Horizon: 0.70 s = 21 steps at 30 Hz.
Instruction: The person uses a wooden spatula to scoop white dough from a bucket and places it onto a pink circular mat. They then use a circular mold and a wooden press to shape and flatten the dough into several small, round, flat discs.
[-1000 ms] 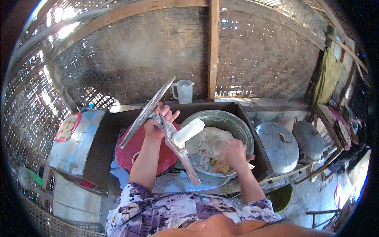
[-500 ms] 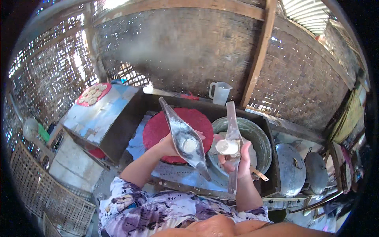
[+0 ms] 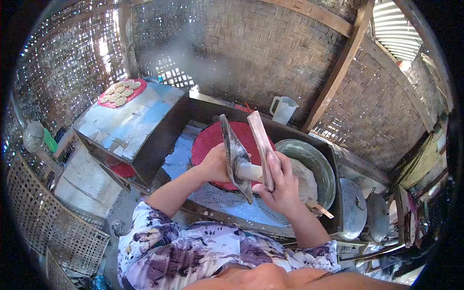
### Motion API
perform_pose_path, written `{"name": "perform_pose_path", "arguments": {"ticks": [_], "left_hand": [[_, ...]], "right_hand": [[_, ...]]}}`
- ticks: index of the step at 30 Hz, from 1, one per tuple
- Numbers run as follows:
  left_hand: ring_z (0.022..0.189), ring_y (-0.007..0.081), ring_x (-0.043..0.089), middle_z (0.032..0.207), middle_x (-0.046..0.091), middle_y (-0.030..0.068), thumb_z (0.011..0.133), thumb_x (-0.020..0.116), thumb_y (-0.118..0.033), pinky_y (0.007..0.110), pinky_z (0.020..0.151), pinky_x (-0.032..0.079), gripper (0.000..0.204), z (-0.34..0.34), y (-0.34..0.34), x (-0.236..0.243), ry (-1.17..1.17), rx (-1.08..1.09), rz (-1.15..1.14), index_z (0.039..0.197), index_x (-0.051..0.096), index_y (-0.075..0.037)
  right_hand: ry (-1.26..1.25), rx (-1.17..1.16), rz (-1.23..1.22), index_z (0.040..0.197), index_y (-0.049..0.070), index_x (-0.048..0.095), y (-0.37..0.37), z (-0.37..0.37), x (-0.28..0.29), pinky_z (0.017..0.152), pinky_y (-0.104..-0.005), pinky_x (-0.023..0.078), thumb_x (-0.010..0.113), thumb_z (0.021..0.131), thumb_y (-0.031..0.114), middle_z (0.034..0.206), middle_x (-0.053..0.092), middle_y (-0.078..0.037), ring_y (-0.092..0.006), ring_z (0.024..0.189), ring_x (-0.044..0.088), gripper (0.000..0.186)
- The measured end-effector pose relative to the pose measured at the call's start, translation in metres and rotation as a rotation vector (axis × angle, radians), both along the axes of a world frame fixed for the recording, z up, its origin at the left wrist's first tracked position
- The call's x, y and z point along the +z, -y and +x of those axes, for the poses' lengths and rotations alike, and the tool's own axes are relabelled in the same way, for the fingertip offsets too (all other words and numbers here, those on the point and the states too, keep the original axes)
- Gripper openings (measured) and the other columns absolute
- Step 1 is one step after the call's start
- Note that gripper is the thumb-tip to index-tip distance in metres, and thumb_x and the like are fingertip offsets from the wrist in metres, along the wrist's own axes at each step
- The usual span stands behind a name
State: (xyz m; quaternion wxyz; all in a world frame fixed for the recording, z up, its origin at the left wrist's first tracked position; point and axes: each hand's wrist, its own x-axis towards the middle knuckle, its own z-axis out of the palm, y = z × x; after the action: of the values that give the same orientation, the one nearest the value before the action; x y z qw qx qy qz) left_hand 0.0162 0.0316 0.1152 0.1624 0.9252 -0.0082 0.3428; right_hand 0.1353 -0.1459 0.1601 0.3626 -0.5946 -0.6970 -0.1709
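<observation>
My left hand [image 3: 215,162] grips a dark, dusty press piece [image 3: 232,152] with tapered handles, its fingers mostly hidden behind it. My right hand [image 3: 280,183] grips a pale wooden bar [image 3: 261,142] with a whitish cylinder [image 3: 249,171] joining it to the dark piece. Both are above a round red mat [image 3: 205,147]. At the right sits a big basin [image 3: 324,176] with pale dough [image 3: 304,179] and a light-handled utensil [image 3: 323,209] in it.
A dark wooden trough [image 3: 203,108] holds mat and basin. Pale pieces [image 3: 118,94] lie on a red sheet atop a box [image 3: 118,128] at left. A plastic jug [image 3: 285,110] stands behind; lidded pots [image 3: 353,208] are at right. Woven bamboo walls [image 3: 251,53] surround this.
My right hand came from the basin to hold the bar and cylinder. The two press pieces, apart half a second ago, are now together. The view has swung leftward.
</observation>
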Motion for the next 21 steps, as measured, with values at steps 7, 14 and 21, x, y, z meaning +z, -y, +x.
{"name": "perform_pose_path", "arguments": {"ticks": [7,14,21], "left_hand": [[0.088,0.0276,0.055,0.091,0.059,0.0097,0.049,0.075,-0.037,0.038,0.082,0.041,0.054,-0.003,-0.001,-0.022,-0.12,0.05,0.012,0.093,0.058,-0.011],[0.092,0.0259,0.055,0.096,0.058,0.0102,0.061,0.067,-0.036,0.035,0.082,0.043,0.046,0.006,-0.024,-0.062,0.067,-0.066,-0.49,0.098,0.058,-0.011],[0.108,0.0217,0.048,0.119,0.049,0.0095,0.059,0.074,-0.014,0.035,0.09,0.037,0.089,0.009,-0.07,-0.017,-0.113,-0.781,-1.144,0.133,0.026,-0.01]], "right_hand": [[-0.05,-0.087,-0.094,0.129,0.011,0.03,-0.02,-0.02,-0.034,0.064,-0.0404,0.05,0.069,0.064,0.03,0.115,0.037,-0.019,-0.0365,0.096,0.05,0.078],[-0.813,0.219,-0.352,0.134,0.003,0.016,-0.047,0.01,-0.035,0.096,-0.0394,0.029,0.065,0.067,0.044,0.127,0.029,-0.018,-0.0332,0.117,0.033,0.092],[-1.477,0.805,-0.977,0.132,0.004,0.021,-0.035,0.051,-0.07,0.089,-0.0459,0.037,0.045,0.078,0.058,0.121,0.04,-0.016,-0.0287,0.108,0.044,0.081]]}}
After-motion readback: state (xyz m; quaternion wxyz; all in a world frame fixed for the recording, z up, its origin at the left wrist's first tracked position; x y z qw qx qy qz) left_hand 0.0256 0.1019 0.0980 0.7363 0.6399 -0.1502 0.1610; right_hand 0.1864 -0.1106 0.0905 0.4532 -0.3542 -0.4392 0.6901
